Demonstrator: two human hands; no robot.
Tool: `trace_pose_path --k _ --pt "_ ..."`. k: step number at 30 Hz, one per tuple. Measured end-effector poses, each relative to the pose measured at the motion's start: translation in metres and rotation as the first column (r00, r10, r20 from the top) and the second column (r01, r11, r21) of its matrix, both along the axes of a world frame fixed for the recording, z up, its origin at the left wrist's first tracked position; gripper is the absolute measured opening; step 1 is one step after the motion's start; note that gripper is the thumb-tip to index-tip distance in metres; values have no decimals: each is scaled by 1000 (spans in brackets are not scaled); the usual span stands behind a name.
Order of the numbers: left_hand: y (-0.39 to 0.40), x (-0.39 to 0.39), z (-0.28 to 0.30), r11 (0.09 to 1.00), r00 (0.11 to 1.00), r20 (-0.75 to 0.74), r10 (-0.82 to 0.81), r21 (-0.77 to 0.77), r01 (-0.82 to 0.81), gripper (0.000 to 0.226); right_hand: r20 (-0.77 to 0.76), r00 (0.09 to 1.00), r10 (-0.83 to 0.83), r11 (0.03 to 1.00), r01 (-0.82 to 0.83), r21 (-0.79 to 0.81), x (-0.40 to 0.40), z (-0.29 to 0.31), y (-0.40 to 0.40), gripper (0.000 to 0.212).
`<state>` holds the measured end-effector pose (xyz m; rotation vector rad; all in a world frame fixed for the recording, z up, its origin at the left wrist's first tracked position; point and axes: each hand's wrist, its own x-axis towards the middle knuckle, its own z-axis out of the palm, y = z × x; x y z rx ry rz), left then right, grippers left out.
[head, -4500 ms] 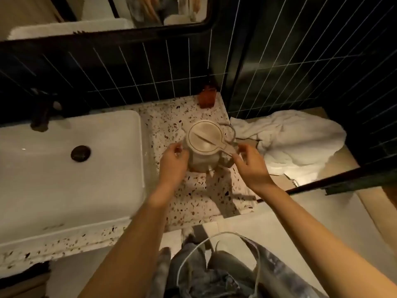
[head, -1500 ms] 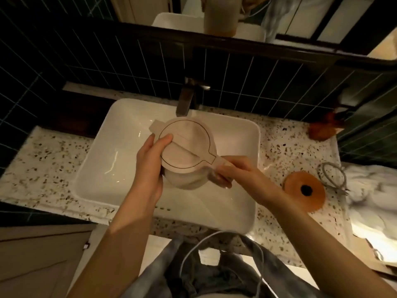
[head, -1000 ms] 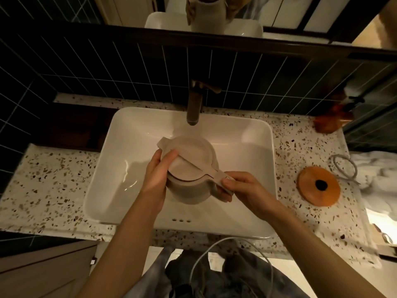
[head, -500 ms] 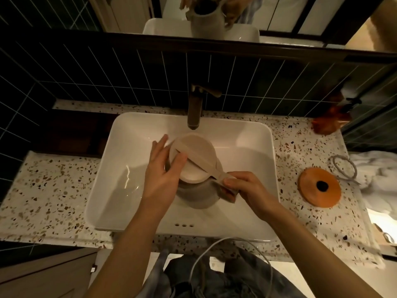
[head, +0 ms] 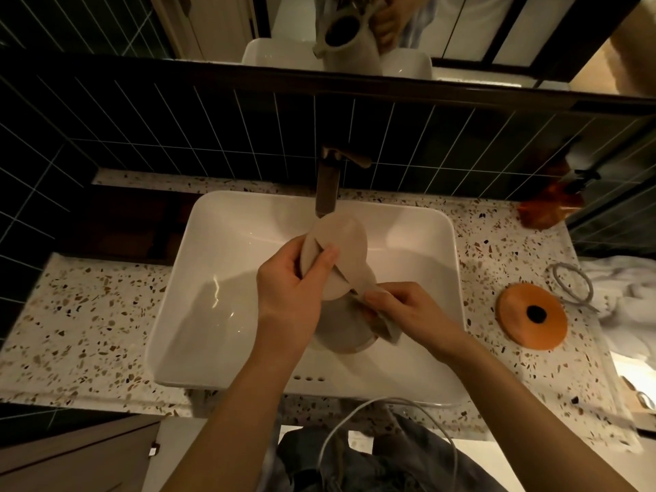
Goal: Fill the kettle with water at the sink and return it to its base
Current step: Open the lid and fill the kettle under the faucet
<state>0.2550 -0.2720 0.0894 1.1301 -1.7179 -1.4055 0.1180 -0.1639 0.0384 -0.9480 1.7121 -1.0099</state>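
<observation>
The kettle [head: 340, 328] and its lifted lid [head: 342, 250] look like matt beige plastic. The sink [head: 220, 243] is glossy white ceramic. The faucet [head: 328, 186] is brushed metal. The counter [head: 88, 314] at lower left is speckled polished terrazzo; the wall tiles [head: 177, 136] above are dark and glazed.

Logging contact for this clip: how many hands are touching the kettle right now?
2. The left hand holds the raised lid of the kettle over the sink; the right hand grips the handle on the kettle's right side.
</observation>
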Motion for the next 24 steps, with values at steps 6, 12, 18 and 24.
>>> trace_pose_path --k 6,12,18,24 --pt "6 -4 -4 991 1000 5 -22 -129 22 22 77 997 -23 998 18 56 4 -1 4 64" --pt "0 -4 -6 968 958 -142 -250 -28 249 37 186 949 -256 966 242 92 2 -16 7 47" --pt "-37 1 -52 971 979 -37 202 138 -195 24 232 933 -275 961 256 109 -9 -18 3 49" --pt "-53 -8 -78 800 995 -14 101 596 -73 39 237 938 -253 965 226 133 -20 -26 -7 50"
